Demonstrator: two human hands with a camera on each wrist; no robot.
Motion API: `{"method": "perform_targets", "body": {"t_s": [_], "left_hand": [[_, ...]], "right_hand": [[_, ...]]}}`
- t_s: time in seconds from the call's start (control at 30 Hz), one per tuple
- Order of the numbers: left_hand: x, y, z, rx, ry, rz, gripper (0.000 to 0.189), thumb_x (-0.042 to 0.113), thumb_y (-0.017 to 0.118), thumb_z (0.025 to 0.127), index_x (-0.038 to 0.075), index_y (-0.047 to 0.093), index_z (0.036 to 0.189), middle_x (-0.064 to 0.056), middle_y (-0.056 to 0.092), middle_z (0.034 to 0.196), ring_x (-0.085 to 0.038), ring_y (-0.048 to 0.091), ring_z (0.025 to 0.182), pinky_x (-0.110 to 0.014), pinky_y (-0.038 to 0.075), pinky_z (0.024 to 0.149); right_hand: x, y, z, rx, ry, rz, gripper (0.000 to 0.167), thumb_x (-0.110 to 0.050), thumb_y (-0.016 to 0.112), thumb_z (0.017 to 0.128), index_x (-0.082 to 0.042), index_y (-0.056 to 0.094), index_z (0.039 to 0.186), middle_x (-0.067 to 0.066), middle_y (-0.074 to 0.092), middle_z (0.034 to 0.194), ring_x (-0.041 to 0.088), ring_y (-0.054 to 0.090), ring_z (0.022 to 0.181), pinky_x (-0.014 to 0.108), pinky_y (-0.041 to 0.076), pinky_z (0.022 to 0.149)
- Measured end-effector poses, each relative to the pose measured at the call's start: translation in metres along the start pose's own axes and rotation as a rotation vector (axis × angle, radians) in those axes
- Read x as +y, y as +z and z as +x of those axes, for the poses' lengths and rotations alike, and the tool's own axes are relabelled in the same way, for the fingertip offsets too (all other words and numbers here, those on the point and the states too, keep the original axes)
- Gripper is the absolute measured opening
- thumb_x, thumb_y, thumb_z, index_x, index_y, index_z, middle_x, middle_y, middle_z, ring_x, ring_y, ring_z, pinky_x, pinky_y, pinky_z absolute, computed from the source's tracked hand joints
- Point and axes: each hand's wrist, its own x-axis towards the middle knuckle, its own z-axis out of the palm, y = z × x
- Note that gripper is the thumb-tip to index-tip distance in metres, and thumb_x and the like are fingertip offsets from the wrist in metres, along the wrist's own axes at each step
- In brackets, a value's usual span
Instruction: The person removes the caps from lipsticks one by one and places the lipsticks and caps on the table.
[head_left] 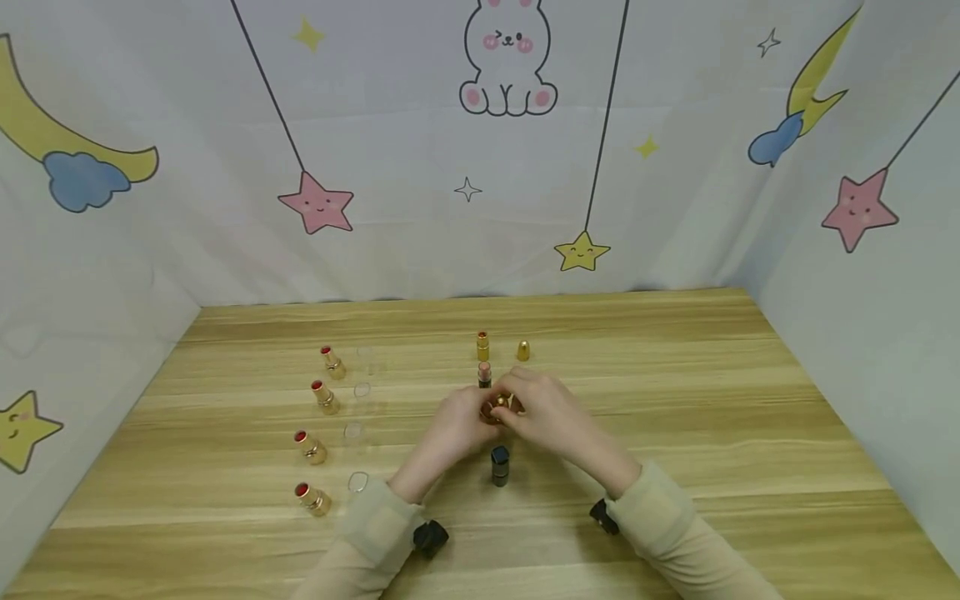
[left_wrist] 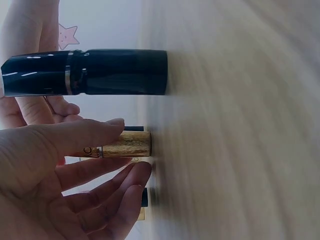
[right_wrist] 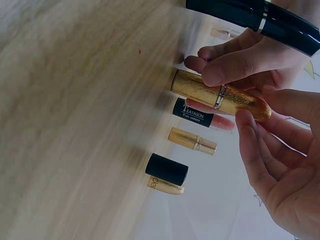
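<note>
In the head view my left hand (head_left: 457, 421) and right hand (head_left: 546, 410) meet over the middle of the table. Between them is a gold lipstick (right_wrist: 220, 96) with its bullet-shaped cap on, upright just at the tabletop. The left thumb and fingers grip its base, while the right thumb and fingertips pinch the rounded cap. Nearer me stands a closed black lipstick (head_left: 500, 467). Behind the hands stand a black-cased lipstick with a pink bullet (head_left: 484, 375), a small uncapped gold lipstick (head_left: 482, 346) and a gold cap (head_left: 523, 351). A black cap (right_wrist: 167, 169) shows only in the right wrist view.
Several gold lipsticks with red bullets stand in a column at the left, among them the nearest lipstick (head_left: 312, 498). Clear caps, such as this clear cap (head_left: 358, 482), stand beside them. Patterned white cloth (head_left: 405, 233) walls the wooden table (head_left: 712, 400) at back and sides.
</note>
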Motion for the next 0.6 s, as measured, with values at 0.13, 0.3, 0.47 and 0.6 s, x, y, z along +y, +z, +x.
{"method": "perform_targets", "body": {"t_s": [0.13, 0.3, 0.47, 0.6], "left_hand": [[0.0002, 0.0012, 0.0007, -0.003, 0.011, 0.015, 0.022, 0.012, 0.076, 0.078, 0.008, 0.070, 0.098, -0.005, 0.071, 0.082, -0.011, 0.059, 0.068, -0.024, 0.047, 0.061], [0.0002, 0.0025, 0.0024, 0.011, 0.013, 0.044, 0.016, 0.012, 0.075, 0.078, 0.009, 0.069, 0.092, -0.004, 0.069, 0.075, -0.011, 0.055, 0.062, -0.023, 0.043, 0.057], [0.0000, 0.0028, 0.0029, 0.020, 0.021, 0.048, 0.014, 0.010, 0.074, 0.077, 0.009, 0.068, 0.090, -0.003, 0.065, 0.070, -0.010, 0.047, 0.058, -0.021, 0.037, 0.053], [0.0009, 0.0020, 0.0021, 0.027, 0.022, 0.042, 0.015, 0.008, 0.074, 0.076, 0.008, 0.069, 0.090, -0.002, 0.062, 0.067, -0.009, 0.046, 0.056, -0.020, 0.035, 0.051]], "right_hand": [[0.0005, 0.0009, 0.0003, 0.008, -0.002, -0.004, 0.011, -0.013, 0.070, 0.086, -0.012, 0.069, 0.097, -0.001, 0.067, 0.089, 0.013, 0.064, 0.076, 0.019, 0.049, 0.065], [0.0012, 0.0019, 0.0004, 0.020, 0.001, -0.004, 0.009, -0.013, 0.071, 0.086, -0.012, 0.069, 0.095, -0.002, 0.066, 0.087, 0.013, 0.063, 0.074, 0.019, 0.049, 0.064], [0.0021, 0.0024, -0.0001, 0.021, 0.006, -0.007, 0.009, -0.013, 0.071, 0.086, -0.012, 0.069, 0.095, -0.001, 0.066, 0.088, 0.012, 0.063, 0.075, 0.020, 0.049, 0.064], [0.0022, 0.0012, -0.0014, 0.022, 0.024, 0.009, 0.010, -0.014, 0.070, 0.086, -0.013, 0.069, 0.096, -0.002, 0.067, 0.089, 0.012, 0.062, 0.075, 0.018, 0.048, 0.064]]}}
